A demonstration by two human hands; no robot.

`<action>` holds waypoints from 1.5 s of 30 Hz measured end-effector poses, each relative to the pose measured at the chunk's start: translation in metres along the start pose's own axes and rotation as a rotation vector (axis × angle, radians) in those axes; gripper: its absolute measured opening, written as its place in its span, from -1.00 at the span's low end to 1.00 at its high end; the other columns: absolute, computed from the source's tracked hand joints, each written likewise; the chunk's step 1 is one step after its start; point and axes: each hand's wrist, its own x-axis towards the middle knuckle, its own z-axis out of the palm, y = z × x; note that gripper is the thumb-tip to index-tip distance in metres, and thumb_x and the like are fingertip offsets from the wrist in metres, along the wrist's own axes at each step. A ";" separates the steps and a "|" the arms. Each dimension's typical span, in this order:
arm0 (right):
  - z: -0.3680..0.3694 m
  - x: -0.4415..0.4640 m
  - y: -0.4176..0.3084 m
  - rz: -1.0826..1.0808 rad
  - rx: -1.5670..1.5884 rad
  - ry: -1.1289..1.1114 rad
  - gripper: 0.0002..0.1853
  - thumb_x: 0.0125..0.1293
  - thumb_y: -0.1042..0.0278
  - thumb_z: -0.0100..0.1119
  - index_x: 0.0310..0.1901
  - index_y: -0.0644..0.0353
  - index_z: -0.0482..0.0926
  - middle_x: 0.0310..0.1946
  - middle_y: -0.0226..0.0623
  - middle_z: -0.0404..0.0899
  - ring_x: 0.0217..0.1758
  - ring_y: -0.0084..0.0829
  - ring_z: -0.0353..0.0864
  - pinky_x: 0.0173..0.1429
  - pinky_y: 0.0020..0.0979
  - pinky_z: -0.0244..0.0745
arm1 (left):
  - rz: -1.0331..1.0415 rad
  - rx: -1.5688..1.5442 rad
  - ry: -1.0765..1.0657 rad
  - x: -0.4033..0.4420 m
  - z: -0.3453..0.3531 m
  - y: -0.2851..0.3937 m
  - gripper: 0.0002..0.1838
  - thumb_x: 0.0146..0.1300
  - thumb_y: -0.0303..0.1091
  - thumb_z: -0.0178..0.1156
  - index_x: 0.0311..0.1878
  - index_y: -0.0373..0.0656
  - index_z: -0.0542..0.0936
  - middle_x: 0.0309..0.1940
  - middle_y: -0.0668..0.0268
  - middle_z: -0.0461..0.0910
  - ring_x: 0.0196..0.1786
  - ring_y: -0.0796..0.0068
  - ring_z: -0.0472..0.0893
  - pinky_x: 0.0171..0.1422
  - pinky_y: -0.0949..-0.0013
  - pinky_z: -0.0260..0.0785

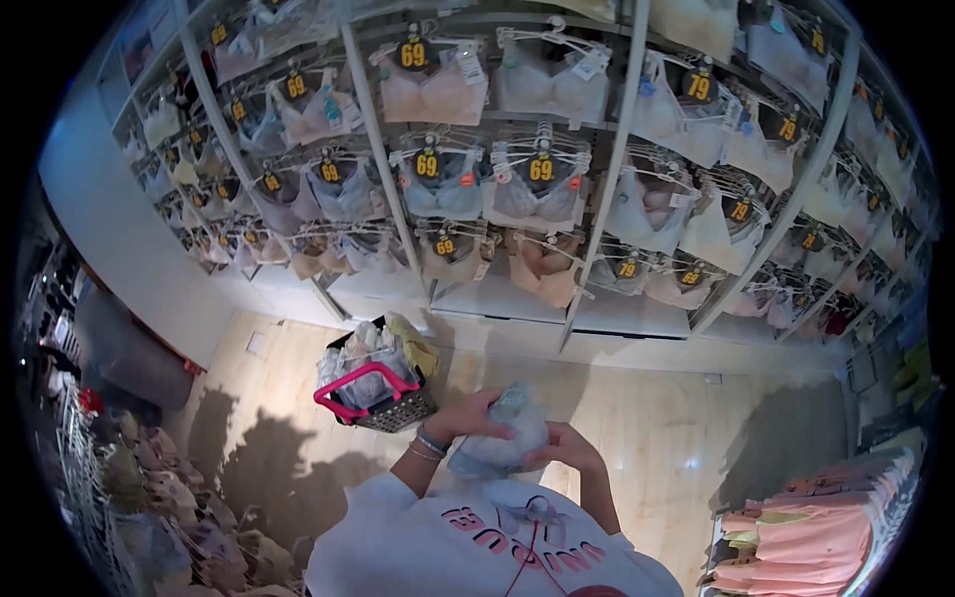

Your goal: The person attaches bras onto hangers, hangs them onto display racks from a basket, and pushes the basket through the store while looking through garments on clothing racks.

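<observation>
A pale blue-white bra (pixel 500 443) is held in front of my chest, partly covered by my fingers. My left hand (pixel 472 416) grips it from the left and top, thumb across its front. From the right, my right hand (pixel 565 448) closes on its lower edge. To the left on the floor stands a black shopping basket (pixel 396 409) with a pink handle (pixel 343 383), near my left hand but apart from it. Folded or bunched light garments (pixel 363 350) fill the basket, with a yellowish one (pixel 411 346) at its right side.
Ahead, a white wall rack (pixel 609 159) carries rows of bras on hangers with "69" and "79" tags (pixel 540 168). Pink garments (pixel 806 542) hang on a rail at lower right. More bras (pixel 189 517) hang at lower left. The wooden floor (pixel 657 423) lies between.
</observation>
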 end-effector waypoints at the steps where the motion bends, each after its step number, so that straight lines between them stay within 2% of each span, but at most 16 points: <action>1: -0.001 0.000 -0.002 0.032 -0.013 0.002 -0.56 0.03 0.35 0.43 -0.04 0.29 0.56 -0.22 -0.38 0.62 -0.19 -0.61 0.55 -0.08 -0.50 0.47 | 0.017 -0.019 -0.009 0.000 -0.002 0.005 -0.27 -0.09 -0.35 0.47 0.20 -0.25 0.39 -0.02 0.38 0.52 0.02 0.58 0.45 0.17 0.42 0.32; 4: -0.002 0.003 -0.007 0.005 -0.072 -0.019 -0.59 0.02 0.35 0.42 -0.08 0.30 0.58 -0.24 -0.39 0.62 -0.21 -0.61 0.55 -0.11 -0.51 0.46 | 0.047 -0.087 -0.019 -0.001 -0.010 0.005 -0.26 -0.08 -0.35 0.47 0.21 -0.24 0.39 0.00 0.37 0.51 0.04 0.58 0.44 0.18 0.42 0.31; 7: 0.007 0.015 -0.009 -0.078 -0.003 0.076 -0.66 0.01 0.37 0.42 -0.17 0.32 0.61 -0.32 -0.41 0.63 -0.27 -0.62 0.55 -0.17 -0.53 0.46 | 0.041 -0.156 0.039 -0.004 -0.020 0.006 -0.25 -0.08 -0.36 0.46 0.23 -0.24 0.36 0.03 0.36 0.50 0.06 0.57 0.44 0.20 0.41 0.30; 10: 0.018 0.032 -0.019 -0.063 0.067 0.259 -0.77 -0.06 0.49 0.38 -0.31 0.33 0.64 -0.45 -0.41 0.63 -0.35 -0.59 0.57 -0.21 -0.52 0.46 | 0.016 -0.241 0.108 -0.011 -0.027 0.009 -0.21 -0.08 -0.37 0.46 0.26 -0.24 0.32 0.05 0.35 0.48 0.07 0.55 0.44 0.21 0.41 0.30; 16: 0.023 0.066 -0.026 -0.080 -0.034 0.309 -0.73 -0.03 0.46 0.35 -0.24 0.34 0.64 -0.41 -0.37 0.64 -0.35 -0.60 0.56 -0.21 -0.52 0.46 | -0.025 -0.335 0.249 -0.036 -0.039 0.011 -0.17 -0.06 -0.40 0.44 0.31 -0.24 0.26 0.10 0.33 0.44 0.13 0.54 0.41 0.25 0.41 0.26; 20: 0.035 0.081 -0.033 -0.037 -0.062 0.193 -0.72 -0.03 0.47 0.34 -0.22 0.35 0.64 -0.40 -0.36 0.65 -0.35 -0.57 0.57 -0.19 -0.51 0.47 | 0.034 -0.402 0.330 -0.058 -0.046 0.013 -0.16 -0.05 -0.47 0.40 0.33 -0.25 0.22 0.16 0.31 0.40 0.19 0.52 0.38 0.30 0.42 0.21; 26: 0.053 0.103 -0.043 -0.044 -0.045 0.169 -0.70 0.02 0.44 0.35 -0.18 0.34 0.62 -0.33 -0.39 0.65 -0.28 -0.59 0.57 -0.15 -0.52 0.46 | 0.190 -0.713 0.103 -0.076 -0.084 0.005 -0.09 -0.03 -0.47 0.33 0.40 -0.27 0.08 0.27 0.25 0.29 0.31 0.45 0.29 0.36 0.38 0.14; 27: 0.056 0.109 -0.045 -0.045 -0.041 0.165 -0.68 0.01 0.45 0.35 -0.16 0.34 0.62 -0.32 -0.38 0.65 -0.28 -0.58 0.57 -0.15 -0.52 0.46 | 0.233 -0.701 0.082 -0.078 -0.091 0.008 -0.07 0.00 -0.40 0.32 0.42 -0.29 0.03 0.31 0.22 0.25 0.33 0.43 0.26 0.40 0.37 0.08; 30: 0.071 0.127 -0.054 -0.031 -0.039 0.139 -0.64 0.00 0.45 0.35 -0.12 0.35 0.60 -0.30 -0.37 0.64 -0.27 -0.57 0.58 -0.13 -0.52 0.46 | 0.164 -0.745 0.129 -0.092 -0.122 0.006 -0.07 0.02 -0.37 0.31 0.42 -0.30 0.01 0.32 0.21 0.24 0.34 0.40 0.26 0.41 0.37 0.07; 32: 0.086 0.141 -0.063 0.005 -0.051 0.086 -0.64 -0.01 0.45 0.36 -0.13 0.35 0.60 -0.31 -0.38 0.64 -0.26 -0.58 0.57 -0.13 -0.52 0.46 | 0.256 -0.680 0.133 -0.108 -0.145 -0.001 -0.11 0.10 -0.28 0.29 0.42 -0.29 0.03 0.33 0.18 0.23 0.35 0.36 0.25 0.41 0.33 0.07; 34: 0.101 0.164 -0.059 0.051 -0.083 -0.041 -0.67 0.02 0.45 0.36 -0.13 0.34 0.60 -0.31 -0.41 0.64 -0.27 -0.62 0.56 -0.14 -0.53 0.46 | 0.294 -0.679 0.094 -0.130 -0.172 -0.021 -0.18 0.20 -0.25 0.22 0.42 -0.26 0.04 0.32 0.16 0.26 0.35 0.34 0.26 0.43 0.31 0.03; 37: 0.140 0.201 -0.062 0.135 -0.156 -0.202 -0.69 0.07 0.43 0.38 -0.14 0.32 0.60 -0.33 -0.48 0.62 -0.28 -0.67 0.54 -0.17 -0.56 0.45 | 0.360 -0.595 0.050 -0.169 -0.207 -0.022 -0.16 0.22 -0.06 0.20 0.41 -0.29 0.05 0.25 0.07 0.35 0.33 0.30 0.31 0.40 0.29 0.09; 40: 0.183 0.242 -0.072 0.163 -0.291 -0.332 -0.67 0.07 0.39 0.39 -0.13 0.30 0.60 -0.35 -0.51 0.60 -0.28 -0.70 0.50 -0.17 -0.56 0.42 | 0.375 -0.671 0.172 -0.209 -0.237 -0.036 -0.12 0.20 0.08 0.17 0.40 -0.31 0.07 0.19 -0.02 0.40 0.29 0.26 0.37 0.36 0.27 0.15; 45: 0.249 0.296 -0.077 0.125 -0.391 -0.414 -0.65 0.07 0.35 0.40 -0.12 0.30 0.59 -0.35 -0.53 0.58 -0.25 -0.71 0.45 -0.14 -0.56 0.39 | 0.460 -0.730 0.443 -0.273 -0.277 -0.034 -0.15 0.22 0.12 0.15 0.36 -0.31 0.12 0.13 -0.04 0.44 0.12 0.22 0.52 0.23 0.25 0.30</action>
